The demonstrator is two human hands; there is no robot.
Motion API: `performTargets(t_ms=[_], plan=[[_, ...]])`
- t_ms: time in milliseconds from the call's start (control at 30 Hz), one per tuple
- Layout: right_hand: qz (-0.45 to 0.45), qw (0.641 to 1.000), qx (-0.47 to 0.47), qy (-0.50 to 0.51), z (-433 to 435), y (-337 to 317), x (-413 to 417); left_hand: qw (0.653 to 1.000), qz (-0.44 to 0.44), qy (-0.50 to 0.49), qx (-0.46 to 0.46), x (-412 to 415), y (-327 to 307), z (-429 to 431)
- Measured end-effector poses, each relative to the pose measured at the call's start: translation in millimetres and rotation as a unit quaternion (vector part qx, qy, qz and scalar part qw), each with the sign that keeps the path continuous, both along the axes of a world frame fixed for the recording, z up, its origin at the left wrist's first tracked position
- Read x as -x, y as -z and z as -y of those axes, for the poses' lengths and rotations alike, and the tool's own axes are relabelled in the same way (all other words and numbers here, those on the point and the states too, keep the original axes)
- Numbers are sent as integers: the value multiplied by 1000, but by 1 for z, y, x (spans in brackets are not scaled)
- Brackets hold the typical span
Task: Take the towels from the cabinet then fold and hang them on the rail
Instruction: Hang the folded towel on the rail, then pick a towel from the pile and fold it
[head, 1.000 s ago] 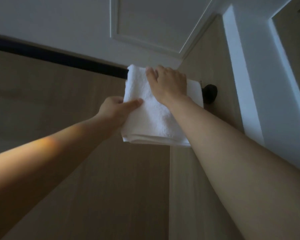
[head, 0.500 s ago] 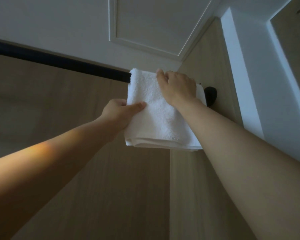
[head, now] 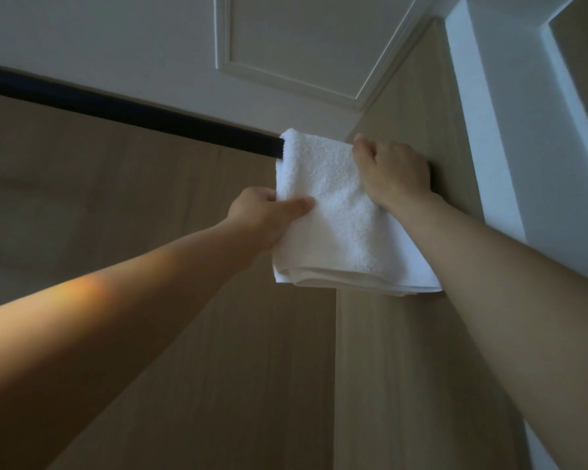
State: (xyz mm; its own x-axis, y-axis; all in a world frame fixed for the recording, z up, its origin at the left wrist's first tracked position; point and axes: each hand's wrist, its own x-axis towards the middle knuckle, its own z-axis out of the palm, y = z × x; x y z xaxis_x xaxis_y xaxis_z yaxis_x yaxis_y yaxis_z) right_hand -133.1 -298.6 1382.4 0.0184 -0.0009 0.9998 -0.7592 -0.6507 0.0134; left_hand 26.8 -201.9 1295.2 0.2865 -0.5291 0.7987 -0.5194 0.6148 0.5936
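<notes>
hanging is best finished with the towel [head: 333,212] squared at the rail [head: 126,111] end; edge is pinched by left hand [head: 269,215], top gripped by right hand [head: 392,174].

Both hands grip white towel [head: 336,212] — draped over black rail [head: 133,111].

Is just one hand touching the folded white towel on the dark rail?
No, the left hand pinches the left edge of the folded white terry towel while the right hand grips its top at the dark round rail.
</notes>
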Motion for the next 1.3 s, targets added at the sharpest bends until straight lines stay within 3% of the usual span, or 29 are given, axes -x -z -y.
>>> performTargets(t_ms=[333, 500, 767, 900, 1000, 1167, 1300], plan=[[7, 999, -29, 39, 5, 4, 7, 999, 24, -24, -3, 3, -2, -2], [24, 999, -29, 2, 3, 14, 7, 999, 23, -6, -22, -1, 4, -1], [-76, 995, -27, -58, 1, 131, 0, 998, 28, 27, -56, -11, 38, 5], [-146, 985, -81, -47, 5, 186, 2, 998, 22, 29, -53, -11, 48, 7], [-141, 985, -83, -59, 2, 209, 6, 999, 23, 17, -46, -13, 59, 8], [-95, 988, -113, -52, -16, 244, 11, 980, 151, -102, -81, -24, 112, 3], [-112, 969, -206, -75, -28, 297, 9, 962, 226, -91, -127, -36, 189, -9]])
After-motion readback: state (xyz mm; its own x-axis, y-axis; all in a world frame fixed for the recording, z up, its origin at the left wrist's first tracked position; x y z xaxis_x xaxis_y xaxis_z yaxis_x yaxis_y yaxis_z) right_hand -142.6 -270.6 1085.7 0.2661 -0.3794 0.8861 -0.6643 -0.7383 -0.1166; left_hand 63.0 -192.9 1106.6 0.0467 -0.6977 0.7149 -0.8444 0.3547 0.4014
